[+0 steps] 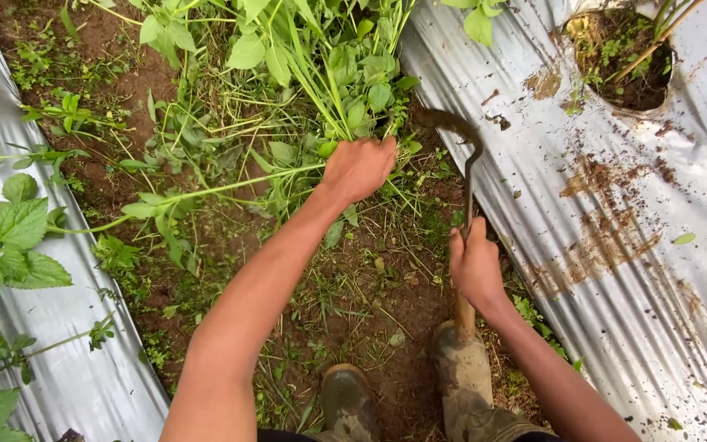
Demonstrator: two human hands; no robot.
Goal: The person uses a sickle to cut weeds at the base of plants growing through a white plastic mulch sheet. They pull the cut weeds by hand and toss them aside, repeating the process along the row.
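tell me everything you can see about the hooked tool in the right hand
The hooked tool is a small sickle-like weeder: a thin dark metal shank that curves at the top into a rusty brown blade pointing left toward the weed stems. Its lower end runs into a pale wooden handle, gripped upright in the right hand above the muddy boot, beside the silver mulch sheet.

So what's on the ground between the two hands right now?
In the head view, between the left hand gripping the weeds and the right hand on the hoe lies brown soil strewn with cut grass.
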